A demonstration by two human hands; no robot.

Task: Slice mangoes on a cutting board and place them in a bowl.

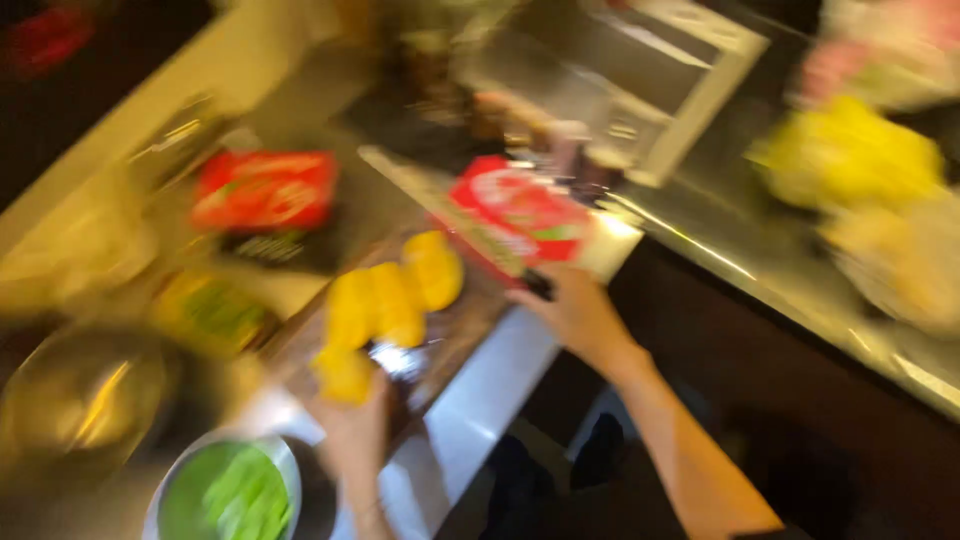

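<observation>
Right hand (578, 312) grips knife (450, 215) handle beside cutting board (455, 335); left hand (352, 425) pinches yellow corn piece (343, 372) at the board's near edge.

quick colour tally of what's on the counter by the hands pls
Blurred frame, so roughly:
red packets: 2
yellow cut pieces: 4
bowl of green food: 1
knife: 1
Total: 8
</observation>
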